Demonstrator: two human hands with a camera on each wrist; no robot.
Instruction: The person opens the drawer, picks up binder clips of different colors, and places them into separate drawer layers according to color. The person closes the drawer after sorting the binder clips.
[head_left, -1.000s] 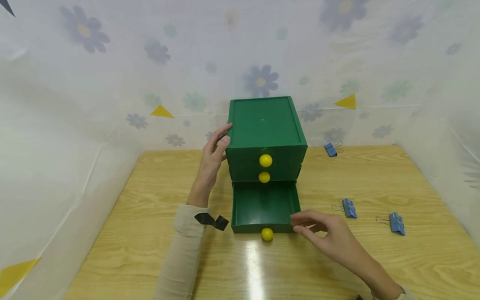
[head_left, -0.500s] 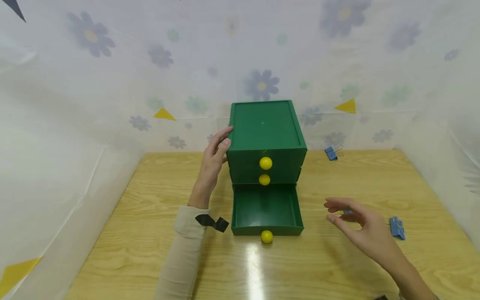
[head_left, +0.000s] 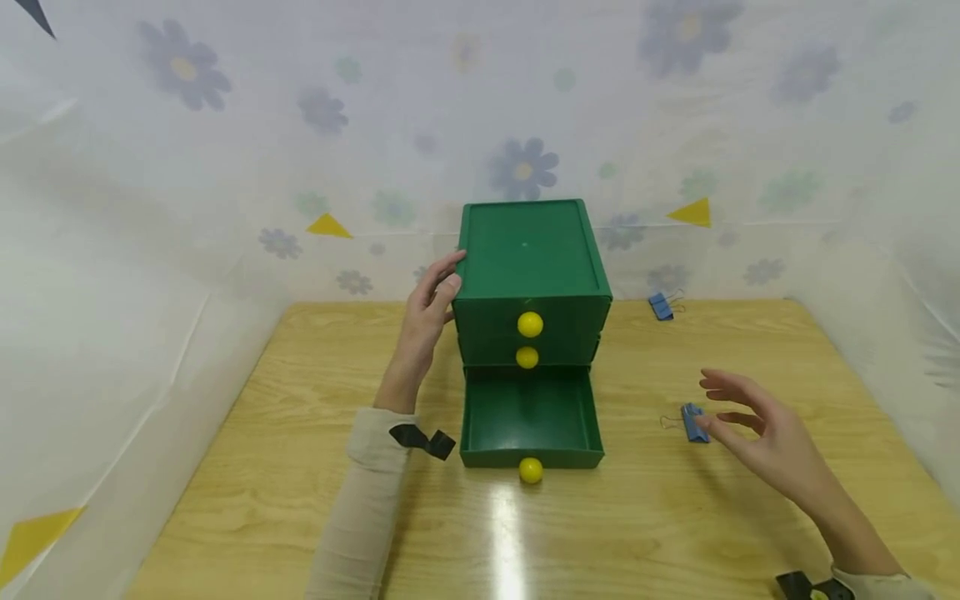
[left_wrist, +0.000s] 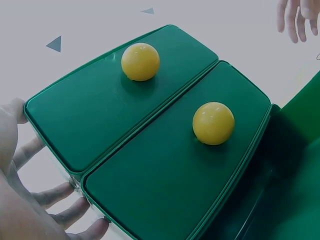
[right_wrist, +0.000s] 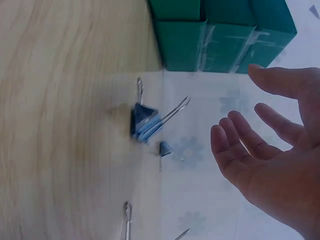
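A green cabinet of three drawers stands on the table, with round yellow knobs. Its bottom drawer is pulled out, and nothing shows inside. My left hand rests against the cabinet's left side, thumb by the upper edge; in the left wrist view its fingers reach along that side. To the right of the drawer, my right hand hovers above the table, fingers loosely bent and holding nothing. Nearest to it lies a blue binder clip, partly behind the thumb in the head view.
Another blue binder clip lies at the table's back right. At the bottom of the right wrist view, wire handles of a further clip show. A flowered white curtain encloses the wooden table at the back and sides.
My right hand has moved away from the open drawer's right front corner, rightward over the binder clips, now covering the rightmost one in the head view. My left hand stays on the cabinet.
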